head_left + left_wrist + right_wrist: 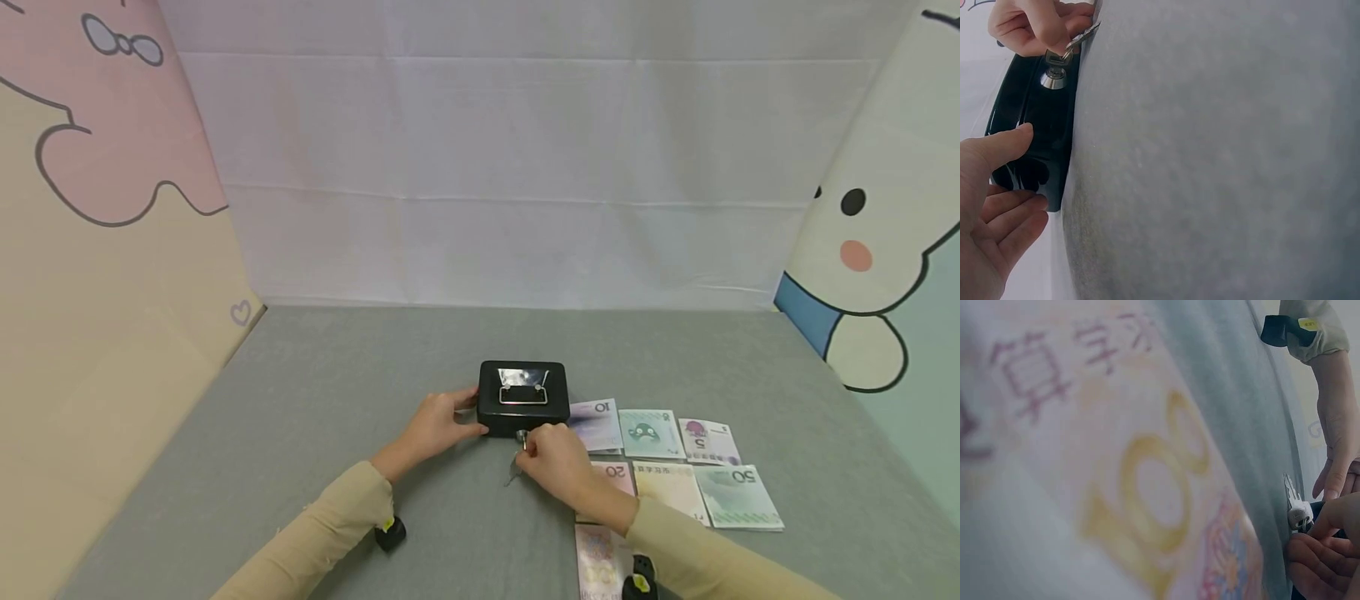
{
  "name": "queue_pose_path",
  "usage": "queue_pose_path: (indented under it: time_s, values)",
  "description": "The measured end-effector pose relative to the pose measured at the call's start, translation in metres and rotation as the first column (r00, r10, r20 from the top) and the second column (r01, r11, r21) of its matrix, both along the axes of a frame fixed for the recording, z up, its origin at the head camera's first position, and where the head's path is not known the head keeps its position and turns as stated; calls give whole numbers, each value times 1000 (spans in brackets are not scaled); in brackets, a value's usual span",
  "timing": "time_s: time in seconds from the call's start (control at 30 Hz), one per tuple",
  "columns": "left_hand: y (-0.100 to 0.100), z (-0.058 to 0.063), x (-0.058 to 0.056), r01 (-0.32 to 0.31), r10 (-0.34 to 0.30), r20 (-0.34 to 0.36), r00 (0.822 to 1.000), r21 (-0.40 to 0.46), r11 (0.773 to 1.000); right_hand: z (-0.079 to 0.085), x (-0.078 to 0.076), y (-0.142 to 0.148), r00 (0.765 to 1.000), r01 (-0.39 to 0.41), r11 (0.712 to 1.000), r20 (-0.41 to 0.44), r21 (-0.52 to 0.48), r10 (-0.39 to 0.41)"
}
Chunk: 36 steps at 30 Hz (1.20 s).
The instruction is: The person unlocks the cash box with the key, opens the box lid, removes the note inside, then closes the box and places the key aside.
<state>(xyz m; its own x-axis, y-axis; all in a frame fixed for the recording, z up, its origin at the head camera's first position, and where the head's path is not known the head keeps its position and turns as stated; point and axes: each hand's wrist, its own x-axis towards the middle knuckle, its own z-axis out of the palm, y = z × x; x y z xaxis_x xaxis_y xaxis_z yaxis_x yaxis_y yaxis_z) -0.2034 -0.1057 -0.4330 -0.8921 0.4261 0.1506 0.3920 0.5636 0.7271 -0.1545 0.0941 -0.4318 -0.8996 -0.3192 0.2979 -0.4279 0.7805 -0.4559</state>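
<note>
A black cash box (525, 414) with a metal handle on its lid sits closed on the grey table. My left hand (441, 425) holds its left end, the thumb at the front and the fingers around the side. At the front, a key (1055, 59) stands in the round silver lock (1054, 81). My right hand (558, 460) pinches this key between thumb and bent fingers. A second key (1296, 509) hangs from the same ring, in front of the box. How far the lock is turned, I cannot tell.
Right of the box lie play banknotes in rows: a purple 10 note (596, 423), a green note (651, 433), a 5 note (708, 442), a 20 note (617, 477), a yellowish note (670, 490) and a 50 note (738, 497). Under the right forearm is a 100 note (1154, 487).
</note>
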Motion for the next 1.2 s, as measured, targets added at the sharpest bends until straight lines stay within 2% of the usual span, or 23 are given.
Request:
queue_pose_path:
  time_s: [0.33,0.73,1.07,1.2]
  values:
    - [1,1,1,-10,9,-14,1000,-23,1000,1,0,-1,1000,10,1000,-19,6,-10]
    - [2,-1,2,-37,34,-62,997,-49,998,3,-1,-1,999,23,999,45,-42,-21]
    - [4,-1,4,-62,58,-47,997,-84,995,4,-1,-5,999,21,997,-34,77,-18]
    - [5,-1,5,-77,72,-54,996,-96,992,4,-2,-5,1000,23,996,-22,90,-21]
